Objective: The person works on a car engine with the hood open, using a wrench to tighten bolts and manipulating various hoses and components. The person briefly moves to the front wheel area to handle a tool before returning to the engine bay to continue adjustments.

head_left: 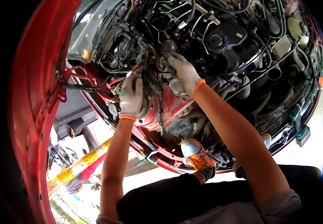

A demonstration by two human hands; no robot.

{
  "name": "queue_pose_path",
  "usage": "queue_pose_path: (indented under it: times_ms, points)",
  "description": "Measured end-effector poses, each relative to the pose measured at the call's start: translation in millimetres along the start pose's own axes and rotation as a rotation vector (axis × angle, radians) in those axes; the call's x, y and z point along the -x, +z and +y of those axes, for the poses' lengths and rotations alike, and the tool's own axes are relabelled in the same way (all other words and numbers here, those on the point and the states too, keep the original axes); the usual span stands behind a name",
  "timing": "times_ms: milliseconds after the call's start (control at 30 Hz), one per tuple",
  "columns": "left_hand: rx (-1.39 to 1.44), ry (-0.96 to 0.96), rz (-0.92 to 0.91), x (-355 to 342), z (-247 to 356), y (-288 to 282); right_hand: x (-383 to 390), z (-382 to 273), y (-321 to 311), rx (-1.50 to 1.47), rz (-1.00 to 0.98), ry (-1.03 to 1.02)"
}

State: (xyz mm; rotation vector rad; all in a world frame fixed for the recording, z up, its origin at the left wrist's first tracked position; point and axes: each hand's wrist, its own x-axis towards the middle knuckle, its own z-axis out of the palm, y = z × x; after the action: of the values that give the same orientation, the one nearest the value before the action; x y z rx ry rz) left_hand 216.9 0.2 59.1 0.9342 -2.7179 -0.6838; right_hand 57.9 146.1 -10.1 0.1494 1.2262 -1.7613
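Both my hands wear pale knit gloves with orange cuffs and reach into a car's engine bay. My left hand (131,98) is closed beside a black wiring harness (145,63), its fingertips at a red cable (134,68) with a white band. Whatever lies inside those fingers is hidden. Farther right, my right hand (183,71) has its fingers bent and pressed together just below a dark rounded part (168,46). I cannot make out what they grip. Between the hands, a black-wrapped cable (160,108) runs down over the red strut tower (170,106).
The raised red hood (30,97) fills the left side. A black engine cover (226,35) and metal pipes lie at upper right. A teal cordless power tool (299,128) rests on the front edge. My orange shoe (198,155) stands in the bay. Outside is a yellow-and-white pole (70,172).
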Motion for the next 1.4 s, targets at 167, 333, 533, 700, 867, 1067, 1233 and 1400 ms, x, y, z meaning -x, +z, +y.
queue_pose_path:
  times_ms: [167, 333, 533, 700, 867, 1067, 1233, 1400]
  points:
    - [-0.06, 0.005, 0.051, 13, -6, 18, -16, -11, 43, 0.136, 0.12, -0.146]
    - [-0.006, -0.042, 0.036, 9, 1, 22, -58, 25, 56, -0.089, 0.12, -0.179]
    - [-0.014, -0.032, 0.059, 9, -4, 26, -65, 33, 55, 0.087, 0.137, -0.244]
    - [-0.118, 0.105, 0.065, 11, -5, 26, -54, 26, 49, 0.293, 0.098, -0.164]
    - [-0.103, 0.171, 0.022, 10, -10, 29, -36, 27, 36, 0.296, 0.179, -0.286]
    - [-0.165, 0.31, -0.038, 6, -13, 30, -18, 32, 14, 0.171, 0.263, -0.353]
    - [-0.25, 0.144, -0.136, 3, -1, 38, -15, 20, 2, 0.119, 0.178, -0.249]
    - [-0.327, 0.088, -0.139, 1, 3, 41, -19, 21, 9, 0.139, 0.14, -0.266]
